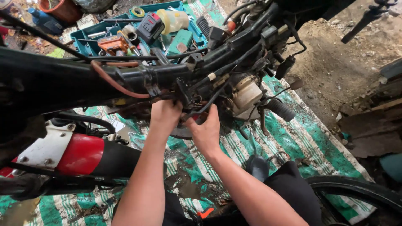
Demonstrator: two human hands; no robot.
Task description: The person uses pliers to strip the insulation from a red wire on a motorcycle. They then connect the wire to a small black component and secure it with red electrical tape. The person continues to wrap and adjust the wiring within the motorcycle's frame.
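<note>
A cable bundle (190,109) under the motorcycle frame (159,75) is being worked, pinched by the curled left hand (165,115) and, at its three o'clock, the right hand (205,129); steady fingertip control is judged necessary.

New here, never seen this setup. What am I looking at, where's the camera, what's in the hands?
There is one picture, from a camera worn on a person's head, looking down at their own two bare arms. No robot is involved. Both hands reach into the underside of a stripped black motorcycle frame that lies across the view. The left hand and the right hand are side by side among dark wires beside the pale engine part; what exactly the fingers pinch is hidden. Below lies a green and white striped mat, muddy in places. Behind the frame sits an open teal toolbox full of tools. A red and white body panel is at the left, a tyre at the lower right.
</note>
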